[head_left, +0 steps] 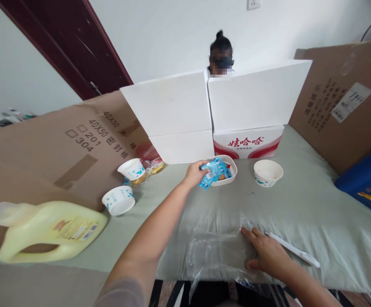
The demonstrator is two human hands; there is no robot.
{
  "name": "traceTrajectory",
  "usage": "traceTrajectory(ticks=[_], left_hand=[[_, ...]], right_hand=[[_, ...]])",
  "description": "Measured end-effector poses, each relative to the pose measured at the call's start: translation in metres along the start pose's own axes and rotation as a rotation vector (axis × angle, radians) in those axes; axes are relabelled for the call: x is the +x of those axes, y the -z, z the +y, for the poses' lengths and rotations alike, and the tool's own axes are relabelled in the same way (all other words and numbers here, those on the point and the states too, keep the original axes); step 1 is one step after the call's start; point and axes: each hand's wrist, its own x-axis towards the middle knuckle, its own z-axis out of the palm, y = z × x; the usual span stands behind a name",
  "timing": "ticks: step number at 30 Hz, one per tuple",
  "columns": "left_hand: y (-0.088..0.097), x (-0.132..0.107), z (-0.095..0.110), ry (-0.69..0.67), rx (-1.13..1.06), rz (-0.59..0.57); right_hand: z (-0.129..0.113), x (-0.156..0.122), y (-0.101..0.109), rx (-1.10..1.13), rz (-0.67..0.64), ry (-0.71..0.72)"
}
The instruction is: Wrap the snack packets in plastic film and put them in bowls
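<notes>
My left hand (195, 172) reaches forward and is closed on a blue packet (213, 172) at the rim of a white bowl (231, 176) that holds more packets. Near the front edge, my right hand (266, 252) lies flat and open on a clear plastic bag (215, 251) spread over the pale green cloth (300, 204). A thin white strip (292, 248) lies just right of that hand.
An empty paper bowl (268, 172) stands right of the packet bowl. Two paper bowls (119, 200) and wrapped snacks (152, 167) lie at the left by a yellow jug (49, 230). White boxes (256, 100) and cardboard sheets (342, 102) wall the back; a person's head (221, 53) shows behind.
</notes>
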Motion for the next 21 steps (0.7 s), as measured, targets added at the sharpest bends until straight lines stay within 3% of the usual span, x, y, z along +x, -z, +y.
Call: traceTrajectory(ticks=[4, 6, 9, 14, 17, 21], left_hand=[[-0.031, 0.045, 0.007, -0.073, 0.107, -0.079], [-0.041, 0.048, 0.007, -0.116, 0.152, -0.086], [-0.043, 0.034, 0.005, -0.184, 0.201, -0.038], [-0.03, -0.02, -0.002, -0.307, 0.264, 0.107], [-0.017, -0.067, -0.001, -0.37, 0.19, 0.032], [0.01, -0.149, 0.017, -0.3, 0.06, -0.085]], right_hand=[[0.003, 0.001, -0.006, 0.005, 0.028, 0.0], [0.003, 0.001, -0.007, 0.005, 0.028, -0.015], [0.0, 0.001, -0.004, 0.004, 0.018, -0.016], [-0.002, 0.0, 0.0, 0.0, 0.005, -0.012], [-0.001, -0.001, 0.0, 0.0, 0.025, -0.008], [-0.001, -0.004, -0.001, 0.001, 0.045, -0.002]])
